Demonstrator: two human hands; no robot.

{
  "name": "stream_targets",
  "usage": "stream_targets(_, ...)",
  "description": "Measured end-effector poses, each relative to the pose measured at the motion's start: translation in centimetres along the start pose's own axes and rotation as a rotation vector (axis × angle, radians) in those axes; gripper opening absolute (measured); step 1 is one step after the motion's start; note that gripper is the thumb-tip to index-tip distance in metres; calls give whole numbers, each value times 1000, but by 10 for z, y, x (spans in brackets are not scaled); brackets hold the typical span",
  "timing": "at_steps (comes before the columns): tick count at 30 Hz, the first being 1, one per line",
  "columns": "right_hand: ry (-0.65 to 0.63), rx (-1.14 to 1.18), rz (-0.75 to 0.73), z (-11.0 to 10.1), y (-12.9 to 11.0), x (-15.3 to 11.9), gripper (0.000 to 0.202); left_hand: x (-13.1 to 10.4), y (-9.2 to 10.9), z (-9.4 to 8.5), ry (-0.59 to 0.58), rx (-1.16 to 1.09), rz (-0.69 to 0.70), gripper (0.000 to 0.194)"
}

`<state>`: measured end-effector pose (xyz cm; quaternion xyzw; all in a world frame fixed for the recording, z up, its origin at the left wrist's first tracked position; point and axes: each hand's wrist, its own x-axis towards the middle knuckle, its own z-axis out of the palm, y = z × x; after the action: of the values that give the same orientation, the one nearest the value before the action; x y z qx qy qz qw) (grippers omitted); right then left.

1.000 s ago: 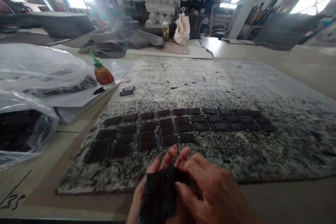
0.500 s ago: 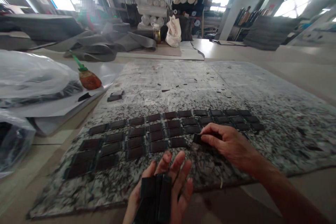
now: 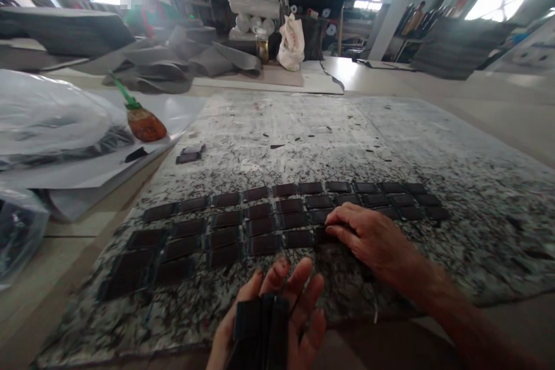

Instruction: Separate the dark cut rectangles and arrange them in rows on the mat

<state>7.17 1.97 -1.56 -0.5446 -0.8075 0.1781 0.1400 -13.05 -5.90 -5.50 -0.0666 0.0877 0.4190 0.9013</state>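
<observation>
My left hand [image 3: 310, 300], palm up at the bottom, cradles a small stack of dark rectangular pieces [image 3: 274, 329] with its fingers loosely curled around them. Over the worktop, my right hand [image 3: 375, 237] pinches a dark rectangular piece [image 3: 321, 235] between thumb and fingertips; most of it is hidden. This piece is at the right end of the nearest row, beside a laid piece [image 3: 298, 238]. Several more such flat pieces [image 3: 225, 219] lie in uneven rows across the speckled board [image 3: 269, 118]. Some are partly covered by my right hand.
A squeeze bottle with a green nozzle [image 3: 146, 124] rests at the left, near clear plastic wrapping [image 3: 52, 110]. Two small dark pieces [image 3: 189, 156] lie apart on the board. Behind are a jar [image 3: 262, 49], a white bag [image 3: 291, 46], grey cloth [image 3: 160, 63] and a person [image 3: 147, 14].
My right hand has lowered its piece against the board at the end of the nearest row. My left hand still holds the stack. The view has shifted slightly.
</observation>
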Motion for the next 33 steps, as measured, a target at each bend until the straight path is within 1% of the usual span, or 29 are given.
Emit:
stream_targets(2, 21, -70, -9, 3, 3, 0, 11, -1, 1, 0, 22, -5, -16, 25)
stream_targets(6, 130, -160, -30, 5, 3, -5, 10, -2, -7, 10, 144, -48, 58, 27)
stream_targets(8, 199, -118, -63, 3, -4, -11, 10, -2, -12, 16, 176, -49, 94, 31)
stream_targets(10, 217, 2, -128, 0, -16, -18, 10, -1, -16, 20, 177, -47, 127, 35)
stream_targets(12, 149, 153, -218, -3, -32, -26, 12, -1, -18, 23, 138, -37, 153, 38)
stream_targets(15, -49, 284, -349, -1, -56, -35, 19, -3, -17, 25, 73, -26, 150, 36)
stream_targets(17, -142, 259, -374, 4, -66, -37, 23, -5, -17, 25, 77, -25, 146, 37)
stream_targets(19, -188, 191, -345, 8, -71, -37, 28, -7, -17, 24, 101, -3, 174, 38)
stream_targets(22, -235, 133, -289, 12, -72, -36, 31, -8, -17, 24, 107, 70, 181, 40)
stream_targets(25, -278, 136, -256, 12, -71, -37, 34, -8, -17, 21, 116, 119, 139, 41)
stream_targets(27, -296, 156, -238, 12, -71, -39, 34, -7, -16, 19, 106, 147, 140, 41)
stream_targets(30, -271, 205, -200, 13, -72, -41, 33, -7, -14, 18, 69, 204, 151, 42)
stream_targets(33, -213, 317, -128, 13, -71, -43, 25, -5, -12, 18, 49, 233, 96, 41)
